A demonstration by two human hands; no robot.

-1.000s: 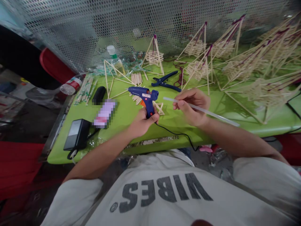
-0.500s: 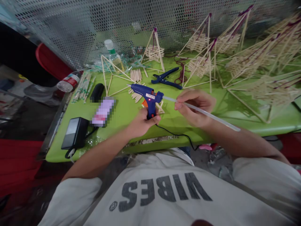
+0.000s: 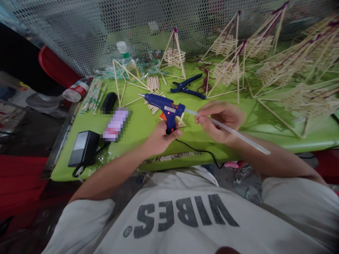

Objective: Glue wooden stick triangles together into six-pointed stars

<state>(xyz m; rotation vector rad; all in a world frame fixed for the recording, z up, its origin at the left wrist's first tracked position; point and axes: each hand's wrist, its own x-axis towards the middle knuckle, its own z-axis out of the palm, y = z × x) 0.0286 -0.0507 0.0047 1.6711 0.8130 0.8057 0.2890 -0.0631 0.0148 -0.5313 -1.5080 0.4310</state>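
My left hand (image 3: 159, 138) is closed round the handle of a blue glue gun (image 3: 164, 107), whose nozzle points left and whose red light glows. My right hand (image 3: 219, 120) pinches a long clear glue stick (image 3: 238, 134); the stick's front end meets the back of the gun. Both hover just over the green table (image 3: 137, 130), above a small bundle of wooden sticks (image 3: 180, 121).
Blue pliers (image 3: 187, 88) lie behind the gun. Stick pyramids (image 3: 173, 56) crowd the back and right. A black adapter (image 3: 83, 148), a pixelated box (image 3: 116, 124), a black case (image 3: 109, 102) and bottles (image 3: 127, 61) sit at left. A black cord (image 3: 198, 152) hangs over the front edge.
My right hand has brought the glue stick's tip left into the back of the gun. The gun has tilted slightly, nozzle up-left.
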